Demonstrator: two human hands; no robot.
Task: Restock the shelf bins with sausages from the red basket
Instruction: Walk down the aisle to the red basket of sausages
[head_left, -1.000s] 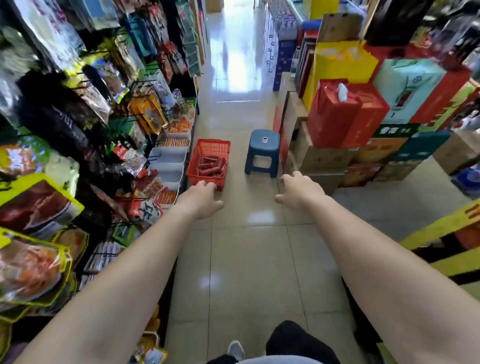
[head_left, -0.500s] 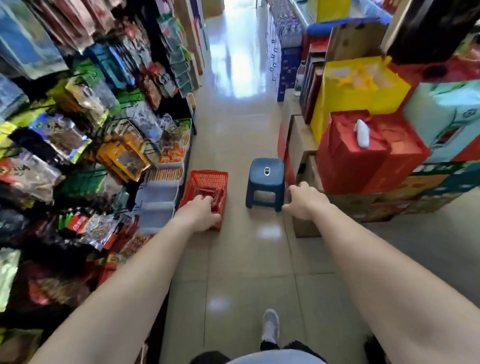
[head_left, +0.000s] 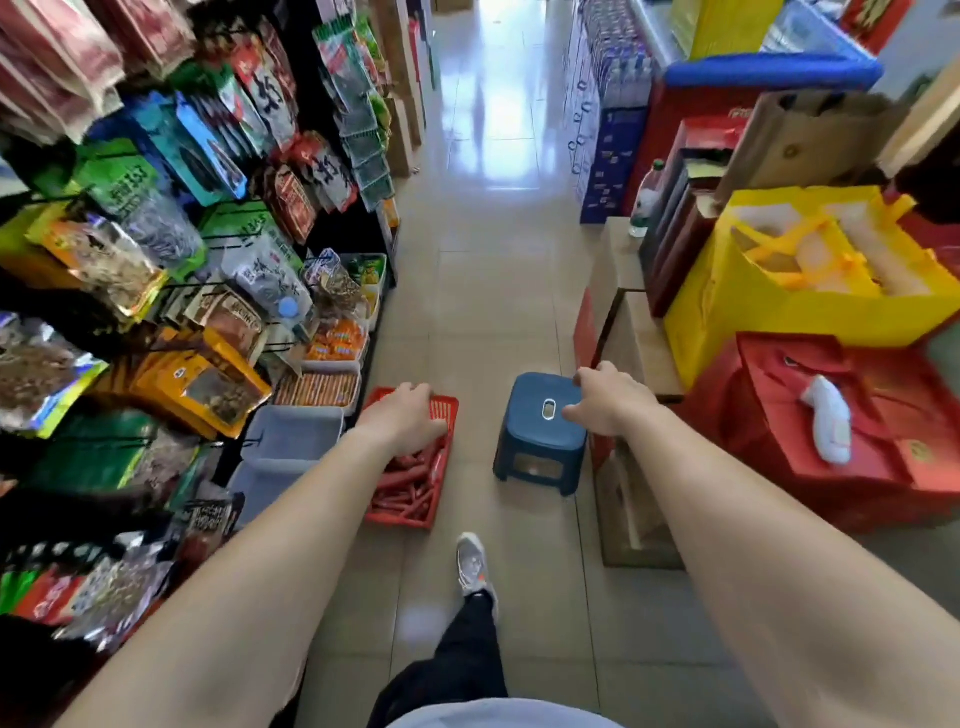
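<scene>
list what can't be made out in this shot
Head view only:
- Left hand: curled away from the camera, so any grip is unclear.
- Basket: left side hidden by the left forearm.
- Right hand: covers the stool's far corner; contact cannot be told.
- Near bin: partly behind the left forearm.
- Packets: labels blurred toward the left edge.

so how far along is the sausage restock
Not begun, by the look of it. Done: nothing that shows; the red basket on the floor holds a pile of sausages. In hand: nothing; the left hand reaches toward the basket and the right hand toward the blue stool, both empty. Left: all the filling; the two grey bins beside the basket look empty.
</scene>
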